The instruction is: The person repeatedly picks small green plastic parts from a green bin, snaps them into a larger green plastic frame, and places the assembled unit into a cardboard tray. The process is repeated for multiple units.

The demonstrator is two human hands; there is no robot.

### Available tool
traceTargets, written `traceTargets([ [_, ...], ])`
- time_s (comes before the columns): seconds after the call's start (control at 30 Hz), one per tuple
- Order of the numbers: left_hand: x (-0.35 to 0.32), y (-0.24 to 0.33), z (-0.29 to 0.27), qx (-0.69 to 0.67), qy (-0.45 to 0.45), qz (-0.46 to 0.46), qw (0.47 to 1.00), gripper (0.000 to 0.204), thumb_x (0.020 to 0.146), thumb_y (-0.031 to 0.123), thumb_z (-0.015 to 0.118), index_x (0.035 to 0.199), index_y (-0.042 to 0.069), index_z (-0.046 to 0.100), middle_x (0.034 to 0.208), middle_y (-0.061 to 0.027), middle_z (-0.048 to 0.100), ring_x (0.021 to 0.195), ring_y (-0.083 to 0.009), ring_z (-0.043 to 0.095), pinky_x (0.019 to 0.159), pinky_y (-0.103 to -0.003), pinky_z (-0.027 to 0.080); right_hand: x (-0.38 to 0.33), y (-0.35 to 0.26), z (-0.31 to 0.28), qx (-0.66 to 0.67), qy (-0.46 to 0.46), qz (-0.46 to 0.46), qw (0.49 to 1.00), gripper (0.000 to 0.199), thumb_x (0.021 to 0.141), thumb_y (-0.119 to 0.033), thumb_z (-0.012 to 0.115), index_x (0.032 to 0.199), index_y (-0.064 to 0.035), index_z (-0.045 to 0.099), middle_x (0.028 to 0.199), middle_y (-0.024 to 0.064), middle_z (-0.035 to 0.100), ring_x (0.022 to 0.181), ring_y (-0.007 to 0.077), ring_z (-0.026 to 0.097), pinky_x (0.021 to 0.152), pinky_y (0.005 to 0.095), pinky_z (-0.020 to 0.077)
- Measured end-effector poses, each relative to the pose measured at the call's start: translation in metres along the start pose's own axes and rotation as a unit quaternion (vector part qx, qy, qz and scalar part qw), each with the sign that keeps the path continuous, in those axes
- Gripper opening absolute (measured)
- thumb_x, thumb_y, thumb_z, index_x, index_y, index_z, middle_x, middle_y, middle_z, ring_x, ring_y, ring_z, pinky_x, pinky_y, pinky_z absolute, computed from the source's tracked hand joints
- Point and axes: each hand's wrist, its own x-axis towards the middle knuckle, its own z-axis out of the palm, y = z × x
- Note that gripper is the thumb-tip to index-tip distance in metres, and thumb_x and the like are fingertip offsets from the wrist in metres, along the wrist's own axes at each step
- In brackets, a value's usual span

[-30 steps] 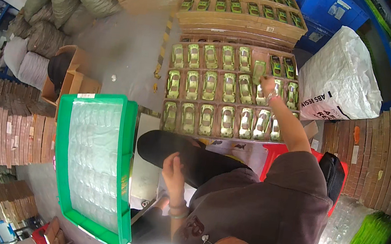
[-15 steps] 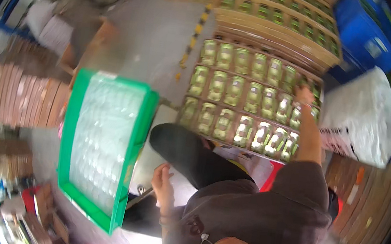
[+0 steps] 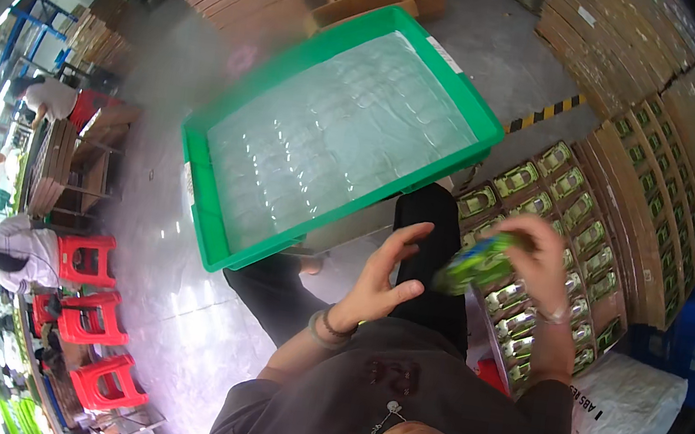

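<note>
My right hand [image 3: 539, 260] is closed around a green toy car [image 3: 482, 263], which is smeared by motion; a blue patch shows on it. To its left, my left hand [image 3: 379, 278] is open and empty, fingers apart and thumb out, facing the car. Past my left hand stands a large green plastic tray [image 3: 460, 163] holding a clear sheet of moulded plastic pockets [image 3: 333, 127]. On my right, a cardboard box holds rows of similar green toy cars [image 3: 515, 179], partly hidden by my right hand and forearm.
More cardboard boxes of green cars [image 3: 655, 183] are stacked at the far right, near a white sack [image 3: 629, 412]. Red stools [image 3: 93, 315] and seated people are at the left. An open carton [image 3: 384, 2] stands beyond the green tray.
My view has swung left. My right hand has come away from the box with a green toy car and moved toward my left hand. My left hand has risen and spread its fingers.
</note>
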Motion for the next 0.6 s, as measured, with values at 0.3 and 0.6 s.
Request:
traceTargets([
  [0.3,-0.065,-0.008,-0.044,-0.267,0.234,-0.211,0.911,0.038,0.098,0.027,0.051,0.128,0.004,0.044,0.108,-0.0118,0.058,0.083,-0.0208,0.065,0.072,-0.031,0.053,0.227,0.046,0.118,-0.271,-0.187,-0.138,0.934,0.025,0.084,-0.018,0.066,0.105,-0.0034,0.064,0.101,0.0098,0.065,0.088,0.0224,0.064,0.076,0.0350,0.0510],
  [0.6,-0.089,-0.005,-0.057,-0.261,0.280,-0.183,0.906,0.038,0.097,0.023,0.052,0.128,0.003,0.045,0.108,-0.0117,0.058,0.085,-0.0217,0.064,0.073,-0.031,0.052,0.278,0.112,0.150,-0.595,-0.161,-0.170,0.769,0.014,0.080,-0.011,0.064,0.091,-0.0038,0.066,0.100,0.0173,0.062,0.095,0.0352,0.062,0.079,0.0413,0.0542],
])
